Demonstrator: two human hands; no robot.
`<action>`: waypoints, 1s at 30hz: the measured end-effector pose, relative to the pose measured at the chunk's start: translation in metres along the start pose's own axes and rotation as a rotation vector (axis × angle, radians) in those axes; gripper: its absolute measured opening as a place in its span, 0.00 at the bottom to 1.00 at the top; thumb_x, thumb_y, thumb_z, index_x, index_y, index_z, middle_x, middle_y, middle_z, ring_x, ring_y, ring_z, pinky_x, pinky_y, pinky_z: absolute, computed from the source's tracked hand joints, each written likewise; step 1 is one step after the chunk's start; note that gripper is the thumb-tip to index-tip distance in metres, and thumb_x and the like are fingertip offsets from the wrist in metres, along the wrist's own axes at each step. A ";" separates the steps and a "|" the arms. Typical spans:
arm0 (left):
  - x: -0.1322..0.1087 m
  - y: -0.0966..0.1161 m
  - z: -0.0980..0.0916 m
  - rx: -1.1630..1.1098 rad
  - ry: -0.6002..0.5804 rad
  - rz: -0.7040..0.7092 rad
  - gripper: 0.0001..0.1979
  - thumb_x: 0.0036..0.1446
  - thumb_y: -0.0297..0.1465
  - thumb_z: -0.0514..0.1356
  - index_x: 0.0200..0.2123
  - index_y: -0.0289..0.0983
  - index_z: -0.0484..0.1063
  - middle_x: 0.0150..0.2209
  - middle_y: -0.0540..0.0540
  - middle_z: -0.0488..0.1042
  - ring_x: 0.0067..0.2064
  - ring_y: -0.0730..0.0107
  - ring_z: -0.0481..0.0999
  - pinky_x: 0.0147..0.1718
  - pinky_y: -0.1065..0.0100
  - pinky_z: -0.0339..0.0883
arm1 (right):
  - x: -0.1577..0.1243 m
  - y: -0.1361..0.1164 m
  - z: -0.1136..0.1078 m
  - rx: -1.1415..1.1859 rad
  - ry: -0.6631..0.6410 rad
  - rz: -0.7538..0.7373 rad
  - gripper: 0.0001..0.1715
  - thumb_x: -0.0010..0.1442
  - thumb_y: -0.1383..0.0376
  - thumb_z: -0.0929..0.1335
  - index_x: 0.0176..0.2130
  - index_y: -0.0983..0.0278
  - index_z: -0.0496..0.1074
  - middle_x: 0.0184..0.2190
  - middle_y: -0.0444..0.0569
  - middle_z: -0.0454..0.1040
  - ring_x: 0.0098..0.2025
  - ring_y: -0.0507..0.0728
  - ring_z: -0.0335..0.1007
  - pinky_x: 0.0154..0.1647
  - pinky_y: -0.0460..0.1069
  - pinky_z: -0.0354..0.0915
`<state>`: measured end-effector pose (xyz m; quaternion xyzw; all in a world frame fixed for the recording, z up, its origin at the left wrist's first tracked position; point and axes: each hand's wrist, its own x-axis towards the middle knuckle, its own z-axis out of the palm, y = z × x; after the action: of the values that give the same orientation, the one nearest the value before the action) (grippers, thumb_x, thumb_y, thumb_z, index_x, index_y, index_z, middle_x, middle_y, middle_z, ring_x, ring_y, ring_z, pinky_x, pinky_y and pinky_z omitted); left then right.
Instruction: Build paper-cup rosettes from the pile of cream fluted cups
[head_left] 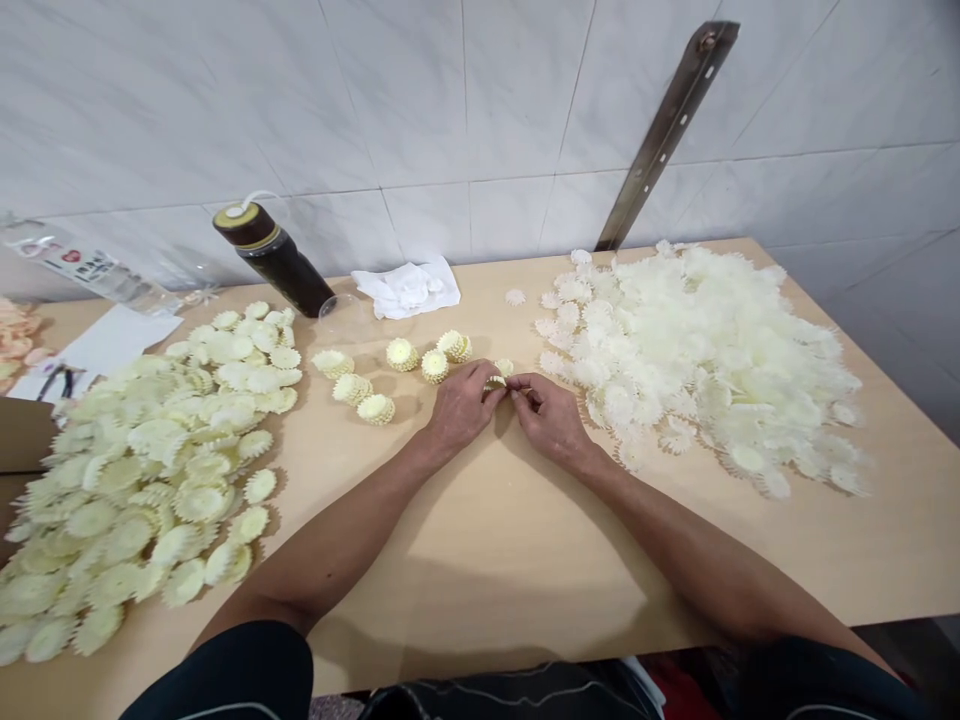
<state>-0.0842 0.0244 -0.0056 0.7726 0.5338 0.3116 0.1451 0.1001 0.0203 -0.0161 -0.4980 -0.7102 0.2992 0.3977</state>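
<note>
My left hand is closed on a small pale yellow petal disc with a toothed edge, near the middle of the table. Against it, my right hand has its thumb and fingers pinched together at the disc's edge; what lies between those fingertips is too small to make out. Just beyond my fingers sits another pale disc, partly hidden. Left of my hands stand several short stacks of yellow discs, layered like small flower heads.
A heap of yellow toothed discs covers the table's left side. Thinner, whitish discs are piled at the right. Along the wall are a dark flask, a white tissue, a clear plastic bottle and a metal bracket.
</note>
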 end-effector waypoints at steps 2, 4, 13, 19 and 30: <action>-0.002 0.002 0.004 -0.001 0.005 0.019 0.07 0.67 0.26 0.60 0.46 0.39 0.74 0.48 0.41 0.81 0.50 0.56 0.80 0.50 0.59 0.71 | -0.002 -0.001 -0.004 -0.008 -0.021 -0.011 0.13 0.67 0.63 0.67 0.48 0.61 0.80 0.39 0.51 0.85 0.33 0.57 0.79 0.39 0.53 0.74; -0.003 0.005 0.006 0.004 -0.001 0.037 0.07 0.67 0.26 0.59 0.46 0.39 0.74 0.48 0.41 0.81 0.50 0.57 0.79 0.50 0.60 0.70 | -0.003 -0.002 -0.009 0.015 -0.049 0.013 0.14 0.67 0.62 0.68 0.48 0.62 0.80 0.35 0.49 0.84 0.30 0.56 0.77 0.36 0.52 0.74; -0.002 0.004 0.013 -0.019 0.000 0.110 0.02 0.69 0.29 0.61 0.42 0.38 0.74 0.45 0.41 0.79 0.45 0.59 0.79 0.46 0.61 0.70 | -0.002 0.005 -0.008 0.177 0.157 0.198 0.22 0.66 0.52 0.70 0.50 0.66 0.74 0.29 0.44 0.76 0.21 0.52 0.68 0.21 0.47 0.66; 0.000 0.000 0.018 -0.059 0.046 0.145 0.02 0.67 0.25 0.62 0.40 0.37 0.75 0.45 0.40 0.78 0.46 0.59 0.79 0.46 0.62 0.73 | 0.006 0.010 -0.009 -0.057 0.040 0.107 0.28 0.69 0.52 0.68 0.59 0.67 0.76 0.34 0.49 0.81 0.28 0.56 0.75 0.32 0.51 0.73; 0.003 -0.012 0.017 -0.360 0.062 0.045 0.08 0.59 0.22 0.67 0.42 0.39 0.80 0.43 0.45 0.84 0.45 0.60 0.82 0.49 0.60 0.74 | 0.007 0.012 -0.020 -0.048 -0.092 0.046 0.27 0.62 0.59 0.71 0.58 0.66 0.77 0.33 0.48 0.80 0.31 0.57 0.74 0.33 0.51 0.71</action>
<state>-0.0812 0.0335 -0.0246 0.7358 0.4564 0.4290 0.2574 0.1218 0.0313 -0.0143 -0.5094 -0.7230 0.3136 0.3455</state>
